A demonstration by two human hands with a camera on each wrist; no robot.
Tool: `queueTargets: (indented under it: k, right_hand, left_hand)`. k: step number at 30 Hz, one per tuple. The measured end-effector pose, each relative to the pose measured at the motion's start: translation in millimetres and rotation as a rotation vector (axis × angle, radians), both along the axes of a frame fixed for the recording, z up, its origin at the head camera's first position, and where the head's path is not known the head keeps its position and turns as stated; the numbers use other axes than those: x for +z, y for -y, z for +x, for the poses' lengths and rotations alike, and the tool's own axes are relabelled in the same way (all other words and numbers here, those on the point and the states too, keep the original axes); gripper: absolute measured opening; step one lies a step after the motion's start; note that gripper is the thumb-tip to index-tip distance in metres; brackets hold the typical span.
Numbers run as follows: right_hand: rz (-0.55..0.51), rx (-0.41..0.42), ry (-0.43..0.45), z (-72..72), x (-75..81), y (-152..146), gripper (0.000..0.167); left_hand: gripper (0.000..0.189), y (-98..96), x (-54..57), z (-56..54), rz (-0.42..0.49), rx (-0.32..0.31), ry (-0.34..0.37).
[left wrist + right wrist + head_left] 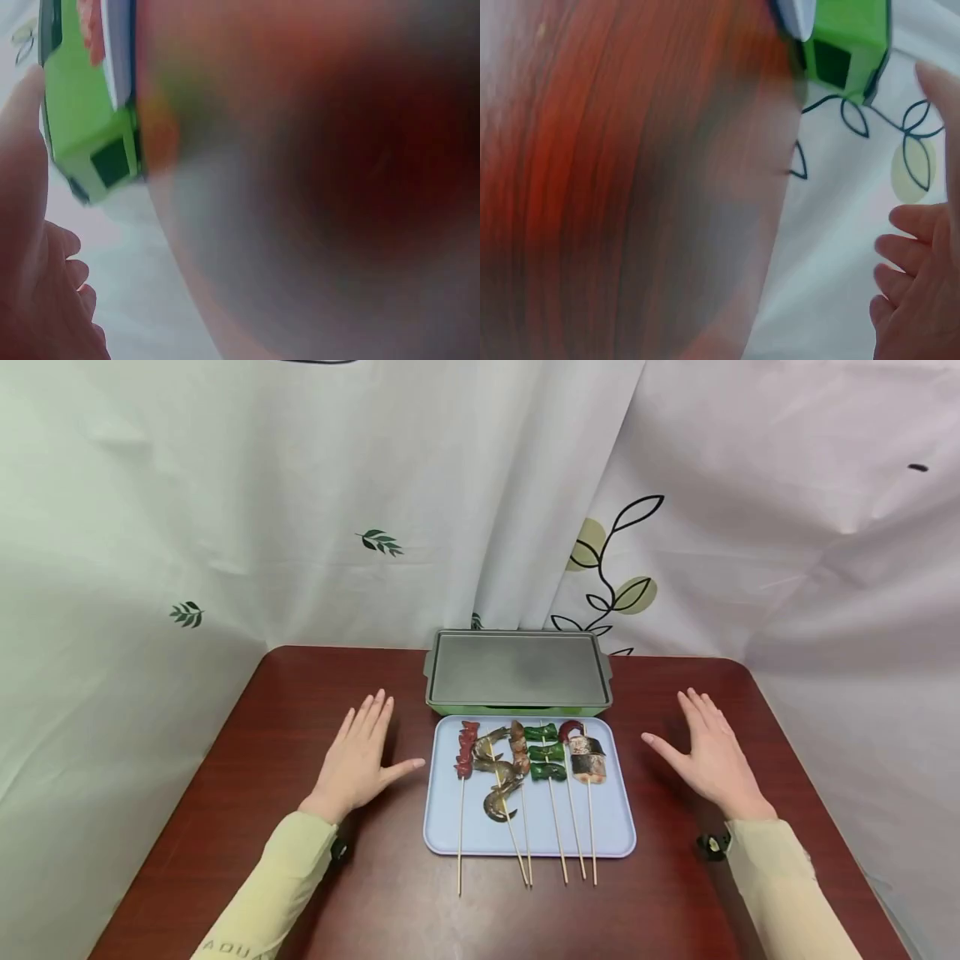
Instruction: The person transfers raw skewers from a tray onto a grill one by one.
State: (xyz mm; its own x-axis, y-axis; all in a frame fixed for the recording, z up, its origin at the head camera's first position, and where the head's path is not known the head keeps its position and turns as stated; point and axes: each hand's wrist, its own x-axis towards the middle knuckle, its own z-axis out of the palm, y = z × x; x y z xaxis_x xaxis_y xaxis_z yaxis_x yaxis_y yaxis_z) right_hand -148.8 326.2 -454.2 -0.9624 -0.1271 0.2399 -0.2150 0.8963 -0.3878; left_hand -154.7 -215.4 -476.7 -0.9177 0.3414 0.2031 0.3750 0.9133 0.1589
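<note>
My left hand (356, 764) is to the left of a pale blue tray (442, 827), fingers straight and thumb pointing at the tray's edge without holding anything. On the other side my right hand (711, 756) holds nothing either, its fingers extended and its thumb spread toward the tray. Several skewers lie side by side on the tray, their sticks reaching past its near edge: a red meat skewer (466, 750), a shrimp skewer (498, 770), a brownish skewer (519, 750), a green pepper skewer (547, 752), a partly covered dark red skewer (571, 728) and a pale, dark-banded skewer (587, 758).
A green electric grill (519, 668) with a flat grey plate stands directly behind the tray. Everything sits on a dark red wooden table (225, 827) with rounded far corners. White curtains (337, 485) with leaf prints hang along the back and sides.
</note>
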Motion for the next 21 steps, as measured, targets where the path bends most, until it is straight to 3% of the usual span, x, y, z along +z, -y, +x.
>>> queueTargets:
  k: [10, 21]
  right_hand:
    - [-0.043, -0.018, -0.010, 16.0, 11.9, 17, 0.085]
    - [-0.148, 0.004, 0.025, 36.6, 23.5, 44, 0.071]
  left_hand:
    - [0.115, -22.8, -8.7, 29.0, 0.000, -0.124, 0.002]
    - [0.139, -39.3, -14.7, 52.9, 0.003, -0.207, 0.053]
